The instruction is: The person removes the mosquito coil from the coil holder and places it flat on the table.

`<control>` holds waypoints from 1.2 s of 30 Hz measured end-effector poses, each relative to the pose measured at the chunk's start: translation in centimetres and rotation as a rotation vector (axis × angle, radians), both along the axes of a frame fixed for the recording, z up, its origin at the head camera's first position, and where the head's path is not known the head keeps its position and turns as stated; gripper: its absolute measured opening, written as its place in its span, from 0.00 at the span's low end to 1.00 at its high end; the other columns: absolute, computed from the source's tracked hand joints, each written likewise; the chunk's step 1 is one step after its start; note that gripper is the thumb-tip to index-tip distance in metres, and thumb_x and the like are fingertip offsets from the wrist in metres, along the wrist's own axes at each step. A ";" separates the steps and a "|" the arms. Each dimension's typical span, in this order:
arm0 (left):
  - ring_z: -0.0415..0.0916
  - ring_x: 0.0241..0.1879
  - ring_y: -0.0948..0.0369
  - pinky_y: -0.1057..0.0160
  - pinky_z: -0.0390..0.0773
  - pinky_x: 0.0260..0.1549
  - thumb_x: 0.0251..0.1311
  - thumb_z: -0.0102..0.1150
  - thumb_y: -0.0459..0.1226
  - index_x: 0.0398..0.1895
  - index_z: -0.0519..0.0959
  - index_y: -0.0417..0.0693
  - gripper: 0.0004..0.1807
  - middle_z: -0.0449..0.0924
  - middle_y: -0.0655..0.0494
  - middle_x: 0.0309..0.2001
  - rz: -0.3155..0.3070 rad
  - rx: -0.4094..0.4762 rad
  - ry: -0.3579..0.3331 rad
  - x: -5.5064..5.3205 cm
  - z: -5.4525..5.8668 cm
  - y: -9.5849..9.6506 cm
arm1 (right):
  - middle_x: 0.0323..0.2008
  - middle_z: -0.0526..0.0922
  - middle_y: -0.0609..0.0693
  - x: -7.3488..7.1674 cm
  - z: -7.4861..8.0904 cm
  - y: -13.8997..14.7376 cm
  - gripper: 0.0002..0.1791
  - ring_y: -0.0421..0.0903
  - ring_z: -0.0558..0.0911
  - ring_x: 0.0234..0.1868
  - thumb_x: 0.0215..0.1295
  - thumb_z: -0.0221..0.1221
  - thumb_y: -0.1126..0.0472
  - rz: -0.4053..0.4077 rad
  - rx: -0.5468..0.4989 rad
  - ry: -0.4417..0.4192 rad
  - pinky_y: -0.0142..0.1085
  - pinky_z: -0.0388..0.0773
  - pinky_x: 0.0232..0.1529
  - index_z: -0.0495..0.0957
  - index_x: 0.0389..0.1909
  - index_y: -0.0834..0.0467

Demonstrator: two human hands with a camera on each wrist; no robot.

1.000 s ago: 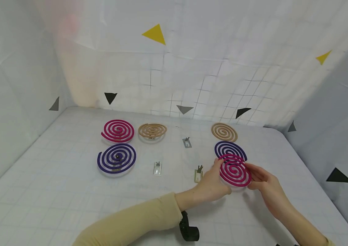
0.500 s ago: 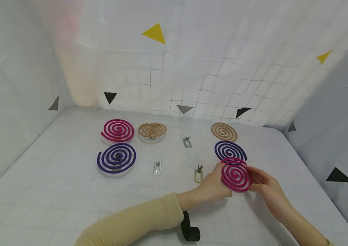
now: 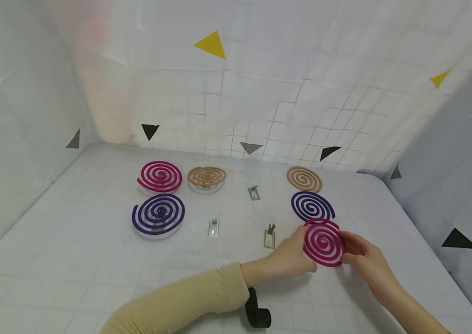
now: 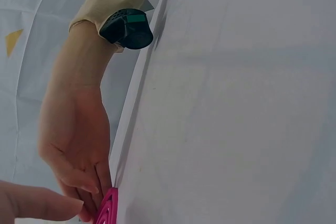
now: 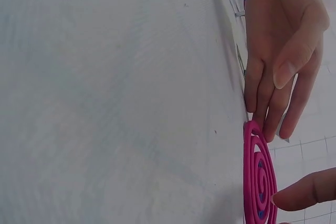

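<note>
A pink mosquito coil [image 3: 323, 242] lies between my two hands at the right of the table, its far rim overlapping the near rim of a purple coil [image 3: 311, 207] in the head view. My left hand [image 3: 290, 255] holds its left edge; in the right wrist view those fingers reach the pink coil's rim [image 5: 247, 171], thumb spread away. My right hand [image 3: 369, 262] grips the right edge, finger and thumb at the rim. A tan coil [image 3: 304, 180] lies behind the purple one. Left of my left hand is a small metal coil stand [image 3: 269, 239] with upright prongs.
Two more metal stands, one nearer [image 3: 213, 228] and one farther [image 3: 254, 193], lie mid-table. On the left, another pink coil [image 3: 161, 176], a tan coil [image 3: 207, 176] and a purple coil [image 3: 161, 211] sit raised on stands. White sheeting [image 3: 177, 102] walls the table's back and sides.
Both hands have drawn the pink coil toward me and slightly right, so it covers less of the purple coil behind it. The other coils and stands stay put.
</note>
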State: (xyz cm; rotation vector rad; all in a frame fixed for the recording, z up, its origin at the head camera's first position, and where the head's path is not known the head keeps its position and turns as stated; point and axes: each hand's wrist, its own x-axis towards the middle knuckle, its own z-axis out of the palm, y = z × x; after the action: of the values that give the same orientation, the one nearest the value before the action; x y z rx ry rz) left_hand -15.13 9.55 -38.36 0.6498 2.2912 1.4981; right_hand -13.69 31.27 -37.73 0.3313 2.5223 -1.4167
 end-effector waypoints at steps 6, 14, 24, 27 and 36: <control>0.73 0.62 0.64 0.69 0.75 0.57 0.49 0.70 0.33 0.74 0.59 0.49 0.47 0.74 0.55 0.66 -0.047 -0.040 0.001 -0.1 0.0 -0.1 | 0.76 0.55 0.65 0.1 0.0 0.1 0.41 0.63 0.55 0.77 0.66 0.54 0.69 -0.011 0.037 -0.003 0.59 0.56 0.73 0.50 0.78 0.63; 0.74 0.61 0.64 0.68 0.75 0.57 0.49 0.71 0.33 0.75 0.57 0.48 0.48 0.74 0.55 0.66 -0.049 -0.037 -0.009 0.0 0.0 -0.3 | 0.77 0.55 0.64 0.3 -0.2 0.1 0.41 0.62 0.54 0.77 0.65 0.55 0.68 -0.014 0.052 0.000 0.57 0.56 0.73 0.50 0.78 0.62; 0.73 0.63 0.62 0.63 0.75 0.60 0.49 0.72 0.35 0.75 0.56 0.49 0.50 0.72 0.54 0.67 -0.033 -0.004 -0.024 -0.2 -0.3 -0.5 | 0.77 0.54 0.62 0.1 -0.4 -0.1 0.42 0.60 0.55 0.77 0.66 0.55 0.68 -0.028 0.023 0.007 0.54 0.57 0.73 0.49 0.79 0.61; 0.72 0.63 0.62 0.63 0.75 0.60 0.48 0.72 0.34 0.76 0.56 0.49 0.51 0.72 0.55 0.67 -0.026 0.006 -0.030 -0.2 -0.3 -0.5 | 0.77 0.54 0.61 0.1 -0.5 -0.1 0.42 0.59 0.56 0.77 0.66 0.55 0.68 -0.026 0.018 0.009 0.54 0.56 0.73 0.49 0.79 0.61; 0.72 0.63 0.63 0.64 0.74 0.60 0.47 0.73 0.34 0.74 0.58 0.50 0.49 0.74 0.56 0.66 -0.012 0.003 -0.034 -0.2 -0.4 -0.6 | 0.77 0.55 0.61 0.2 -0.4 -0.2 0.42 0.58 0.56 0.77 0.66 0.55 0.68 -0.025 0.021 -0.003 0.53 0.56 0.73 0.49 0.79 0.61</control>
State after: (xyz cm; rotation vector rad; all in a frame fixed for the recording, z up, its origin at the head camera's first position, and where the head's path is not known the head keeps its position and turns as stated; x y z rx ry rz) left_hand -15.35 8.97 -38.78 0.6332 2.2565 1.4957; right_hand -13.50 31.11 -38.14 0.3690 2.5409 -1.3986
